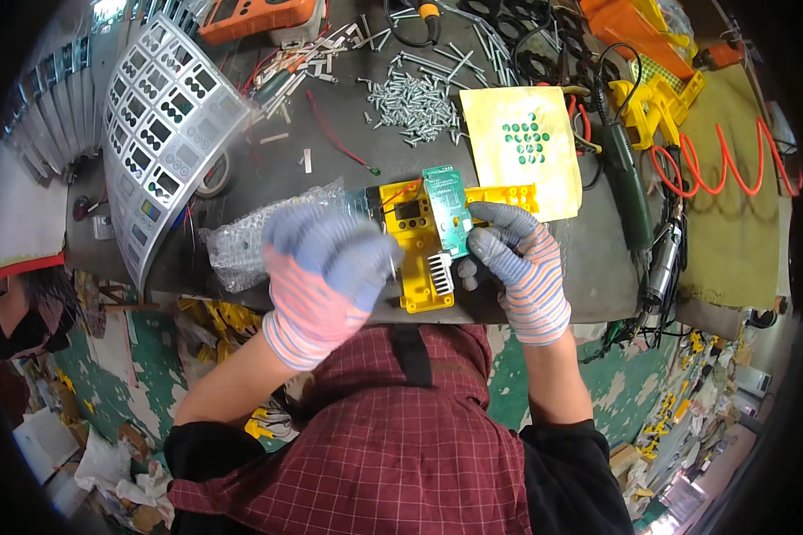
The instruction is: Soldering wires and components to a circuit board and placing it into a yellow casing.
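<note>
Circuit board [446, 209], green: located across the yellow housing [414, 283], near the front edge of the dark workbench [589, 285], with upper end beyond the housing. Markings: fine white print at the upper end of the board, too small to read. Right hand [525, 267], gloved: thumb and forefinger in a pinch grip on the right edge of the board. Left hand [326, 263], gloved: fingers curled above the left side of the housing, blurred; cannot tell whether empty or gripping a part. White finned part [441, 274]: at the lower end of the board, over the housing. Label sheet [165, 116], at left: repeated printed panels with black windows and round spots, individual lettering illegible. Yellow sheet [525, 143], beyond the right hand: cluster of round green spots. Loose screws [410, 105]: heaped to the left of the yellow sheet. Bubble wrap [239, 241]: clear, crumpled, beside the left hand.
</note>
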The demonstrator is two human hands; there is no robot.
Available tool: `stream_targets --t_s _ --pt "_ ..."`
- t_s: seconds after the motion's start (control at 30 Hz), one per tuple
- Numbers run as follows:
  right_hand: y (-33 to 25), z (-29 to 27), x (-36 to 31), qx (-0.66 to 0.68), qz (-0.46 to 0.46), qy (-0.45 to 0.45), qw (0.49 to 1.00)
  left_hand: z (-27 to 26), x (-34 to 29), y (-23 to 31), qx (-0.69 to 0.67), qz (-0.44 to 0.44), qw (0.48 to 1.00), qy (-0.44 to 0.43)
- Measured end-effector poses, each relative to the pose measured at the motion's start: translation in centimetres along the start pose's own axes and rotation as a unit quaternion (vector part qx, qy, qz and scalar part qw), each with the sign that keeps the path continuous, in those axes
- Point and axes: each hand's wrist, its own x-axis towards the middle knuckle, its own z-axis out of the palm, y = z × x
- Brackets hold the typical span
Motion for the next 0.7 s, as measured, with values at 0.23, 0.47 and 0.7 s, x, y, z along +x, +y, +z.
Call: stream_targets --t_s 0.23,0.47,0.7 --pt "-0.7 1.9 -0.5 -0.144 -0.028 0.053 0.988 0.9 -2.8 1.2 0.078 0.084 0.993 -0.011" --pt "1.1 1.9 0.0 -0.232 -0.134 0.072 0.961 1.2 -2.9 0.8 0.061 0.117 0.991 -0.026" --pt "2.3 2.2 0.4 -0.255 -0.158 0.073 0.951 -0.5 0.3 0.8 0.036 0.013 0.999 -0.001"
